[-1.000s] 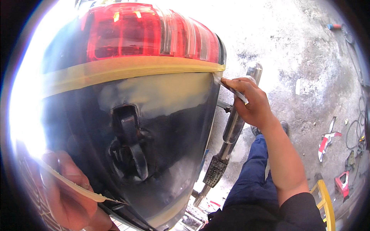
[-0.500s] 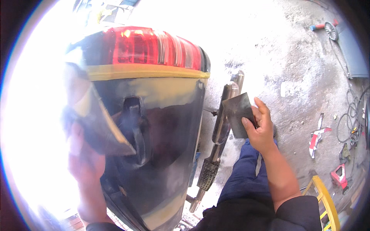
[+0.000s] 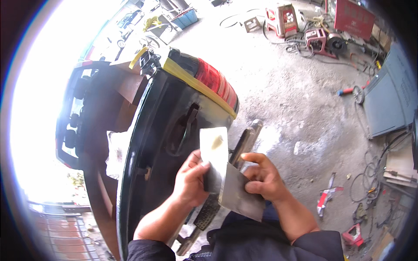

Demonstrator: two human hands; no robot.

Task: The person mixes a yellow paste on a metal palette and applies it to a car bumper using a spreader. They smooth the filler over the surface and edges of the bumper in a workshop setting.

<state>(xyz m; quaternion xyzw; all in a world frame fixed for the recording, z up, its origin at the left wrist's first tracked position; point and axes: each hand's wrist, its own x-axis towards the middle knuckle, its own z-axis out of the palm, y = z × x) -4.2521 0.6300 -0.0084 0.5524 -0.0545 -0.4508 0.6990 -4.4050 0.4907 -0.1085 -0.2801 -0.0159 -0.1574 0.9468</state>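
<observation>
My left hand (image 3: 190, 180) is closed on a flat putty plate (image 3: 214, 145) that bears a pale yellowish smear near its upper end. Closed too, my right hand (image 3: 266, 182) grips a thin grey metal putty spreader (image 3: 239, 193). The two blades meet or overlap in front of my body; I cannot tell whether they touch. Just beyond my left hand stands a dark vehicle door (image 3: 152, 143) with a recessed handle (image 3: 187, 124). Yellow masking tape (image 3: 198, 89) runs below the red tail light (image 3: 215, 80), and a pale patch shows under the tape.
A metal side step bar (image 3: 248, 139) sticks out beside the door. The vehicle's opening (image 3: 100, 104) lies left of it. On the concrete floor are cables (image 3: 370, 178), a red-and-white scrap (image 3: 326, 198) and a red stand (image 3: 353, 236). A grey cabinet (image 3: 392, 95) stands right; red machines (image 3: 283, 21) stand far back.
My left hand has come in from the vehicle's far left and met the right one, its plate now beside the spreader. The view has shifted, showing more of the floor and the vehicle's opening.
</observation>
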